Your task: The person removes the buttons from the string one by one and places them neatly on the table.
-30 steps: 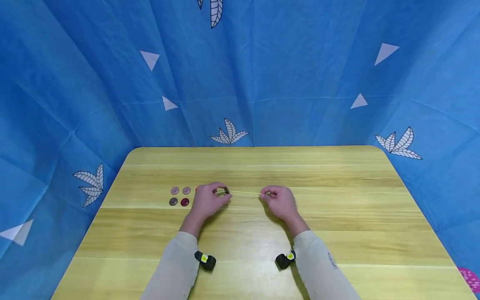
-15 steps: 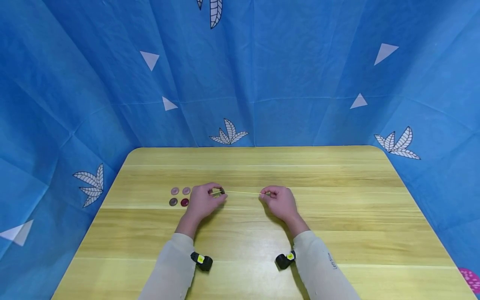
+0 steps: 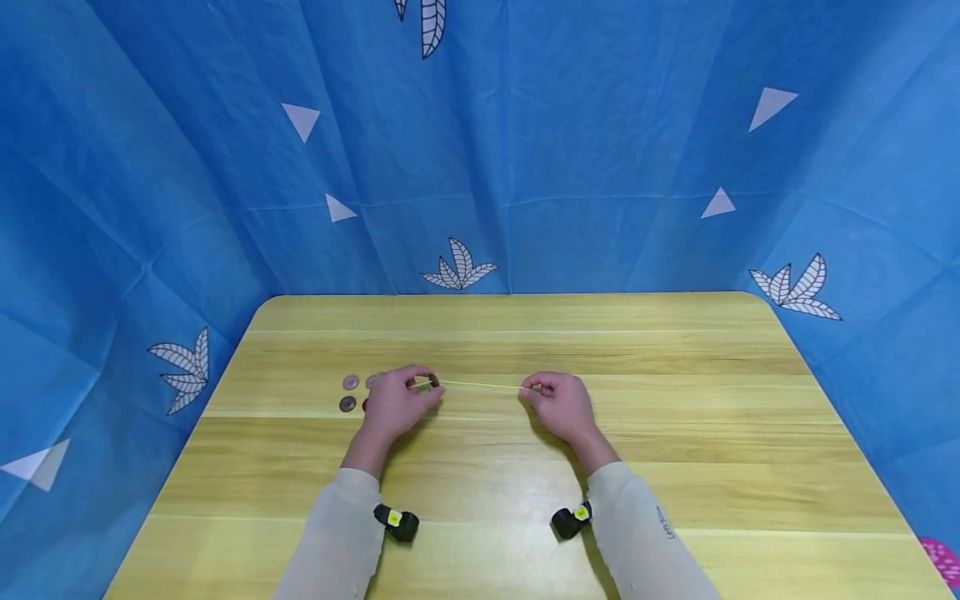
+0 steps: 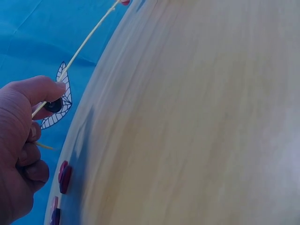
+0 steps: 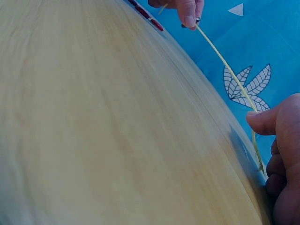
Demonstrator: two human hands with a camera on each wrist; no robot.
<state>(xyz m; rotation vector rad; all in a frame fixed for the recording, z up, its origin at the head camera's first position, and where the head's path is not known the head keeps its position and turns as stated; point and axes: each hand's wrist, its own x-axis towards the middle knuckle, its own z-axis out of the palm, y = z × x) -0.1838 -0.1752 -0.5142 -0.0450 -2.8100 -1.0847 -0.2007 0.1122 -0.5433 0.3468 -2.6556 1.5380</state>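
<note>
Between thumb and fingers my left hand [image 3: 395,402] pinches a dark button [image 4: 54,105], threaded on a thin yellow string [image 3: 480,384]. The string runs taut through the button across to my right hand [image 3: 561,406], which pinches it between thumb and forefinger. A short tail of string hangs below the right thumb in the right wrist view, ending in what looks like a knot. Just left of my left hand lie a pinkish button [image 3: 350,382] and a grey-brown button [image 3: 347,404]. Other buttons there, one dark red, are partly covered by the hand.
A wooden table [image 3: 675,483] with rounded far corners lies under both hands. Blue cloth [image 3: 600,125] with white leaf and triangle prints hangs behind it and at the sides. Small black wrist cameras sit on both sleeves.
My left hand has slid left with the dark button along the string, widening the gap between the hands and covering more of the loose buttons. The right hand has stayed put.
</note>
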